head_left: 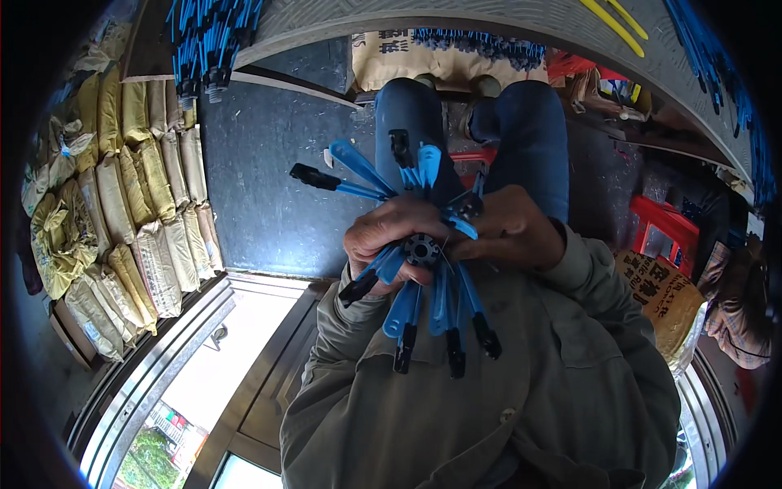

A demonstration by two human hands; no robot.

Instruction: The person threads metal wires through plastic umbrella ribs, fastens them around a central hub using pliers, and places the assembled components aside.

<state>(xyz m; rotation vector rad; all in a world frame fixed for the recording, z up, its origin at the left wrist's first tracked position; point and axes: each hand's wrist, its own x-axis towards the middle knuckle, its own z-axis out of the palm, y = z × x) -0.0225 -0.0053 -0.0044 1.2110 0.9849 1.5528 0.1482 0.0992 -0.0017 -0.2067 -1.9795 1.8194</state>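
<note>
In front of my chest is a spoked assembly: a black notched round hub (422, 250) with several blue plastic strips (358, 165) fanning out around it. Black end pieces (316, 177) cap many of the strips. My left hand (389, 232) is wrapped around the assembly just beside the hub, its fingers closed. My right hand (509, 228) is closed at the hub's right side among the strips, with fingertips pressed together. What exactly the right fingers pinch is partly hidden by strips and knuckles.
A grey patterned table (326, 18) spans the far side, holding bundles of blue strips with black ends (213, 49) and yellow strips (615, 28). Stacked sacks (122, 196) line the left. Red stool (658, 232), a printed sack (660, 301) and another person's plaid sleeve (737, 314) are right.
</note>
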